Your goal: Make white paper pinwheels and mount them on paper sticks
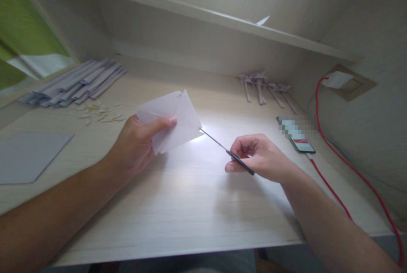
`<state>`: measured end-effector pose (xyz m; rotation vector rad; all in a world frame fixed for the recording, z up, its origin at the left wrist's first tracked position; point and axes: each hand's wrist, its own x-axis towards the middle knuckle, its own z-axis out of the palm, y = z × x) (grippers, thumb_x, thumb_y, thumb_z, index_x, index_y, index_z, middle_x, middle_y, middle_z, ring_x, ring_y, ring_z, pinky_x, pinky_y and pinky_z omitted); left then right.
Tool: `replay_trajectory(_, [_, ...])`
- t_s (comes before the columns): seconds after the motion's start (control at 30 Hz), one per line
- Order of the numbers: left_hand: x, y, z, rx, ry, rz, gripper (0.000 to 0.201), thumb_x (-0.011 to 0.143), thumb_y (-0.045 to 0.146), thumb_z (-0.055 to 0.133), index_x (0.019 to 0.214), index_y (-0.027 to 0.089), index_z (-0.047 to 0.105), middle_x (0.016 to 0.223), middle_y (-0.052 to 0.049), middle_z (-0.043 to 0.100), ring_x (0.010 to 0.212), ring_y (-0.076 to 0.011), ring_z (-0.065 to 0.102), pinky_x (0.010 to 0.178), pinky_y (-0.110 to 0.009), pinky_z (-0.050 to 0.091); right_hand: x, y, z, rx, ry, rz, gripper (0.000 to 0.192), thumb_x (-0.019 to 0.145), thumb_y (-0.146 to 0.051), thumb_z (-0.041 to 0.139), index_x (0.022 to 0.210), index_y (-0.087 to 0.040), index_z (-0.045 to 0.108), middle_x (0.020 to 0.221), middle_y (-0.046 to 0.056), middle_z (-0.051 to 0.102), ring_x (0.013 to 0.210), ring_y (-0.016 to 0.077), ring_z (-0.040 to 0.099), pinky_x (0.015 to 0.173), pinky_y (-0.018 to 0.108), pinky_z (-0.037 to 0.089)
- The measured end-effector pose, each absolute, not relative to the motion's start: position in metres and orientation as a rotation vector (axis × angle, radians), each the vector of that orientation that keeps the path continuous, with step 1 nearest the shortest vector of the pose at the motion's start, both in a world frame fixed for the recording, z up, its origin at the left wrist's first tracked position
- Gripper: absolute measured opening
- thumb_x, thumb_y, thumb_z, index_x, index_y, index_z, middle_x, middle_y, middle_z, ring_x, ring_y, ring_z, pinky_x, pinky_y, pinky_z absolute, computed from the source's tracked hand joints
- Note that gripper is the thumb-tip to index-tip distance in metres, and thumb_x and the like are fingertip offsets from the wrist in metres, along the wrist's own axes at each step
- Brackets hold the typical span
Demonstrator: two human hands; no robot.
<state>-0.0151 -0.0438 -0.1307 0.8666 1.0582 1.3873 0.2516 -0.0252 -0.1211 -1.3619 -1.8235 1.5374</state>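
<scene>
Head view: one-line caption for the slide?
Left hand holds folded white paper while right hand brings scissors to its edge over a pale wooden desk.

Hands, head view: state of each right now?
Left hand: closed on the folded white paper, thumb on top.
Right hand: closed on the scissors, whose tip meets the paper's edge.

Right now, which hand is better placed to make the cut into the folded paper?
The right hand. It already grips the scissors, whose tip meets the edge of the folded paper. The left hand is occupied pinching that paper above the desk.
</scene>
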Motion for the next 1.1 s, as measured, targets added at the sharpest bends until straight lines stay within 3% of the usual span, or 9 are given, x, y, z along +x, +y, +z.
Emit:
replay_trajectory(0.47, [-0.0163, -0.0446, -0.1309, 0.836, 1.003, 1.391, 0.026, 0.073, 0.016, 0.083, 0.097, 0.022, 0.075, 0.089, 0.007, 0.077, 0.081, -0.0152, 0.069, 0.074, -0.025, 0.052, 0.2527, -0.025, -0.1222, -1.326, -1.825, 1.568, 0.043, 0.059, -0.04, 0.097, 0.063, -0.016, 0.062, 0.055, -0.005, 0.054, 0.052, 0.008, 0.043, 0.048, 0.023, 0.028])
replay_trajectory(0.7, [-0.0162, -0.0396, -0.1386, 0.877, 1.011, 1.473, 0.034, 0.068, 0.024, 0.088, 0.097, 0.015, 0.074, 0.088, -0.002, 0.078, 0.073, -0.0171, 0.069, 0.067, -0.026, 0.054, 0.2526, -0.0239, -0.1234, -1.299, -1.795, 1.59, 0.043, 0.057, -0.037, 0.098, 0.062, -0.016, 0.061, 0.054, -0.005, 0.053, 0.051, 0.0072, 0.042, 0.047, 0.023, 0.025])
replay_trajectory(1.1, [-0.0154, -0.0395, -0.1376, 0.874, 1.002, 1.477, 0.034, 0.068, 0.023, 0.088, 0.098, 0.016, 0.075, 0.088, -0.001, 0.077, 0.074, -0.0169, 0.069, 0.067, -0.026, 0.055, 0.2517, -0.0236, -0.1238, -1.299, -1.795, 1.58, 0.042, 0.058, -0.036, 0.098, 0.062, -0.016, 0.061, 0.054, -0.005, 0.053, 0.051, 0.0074, 0.042, 0.047, 0.023, 0.026])
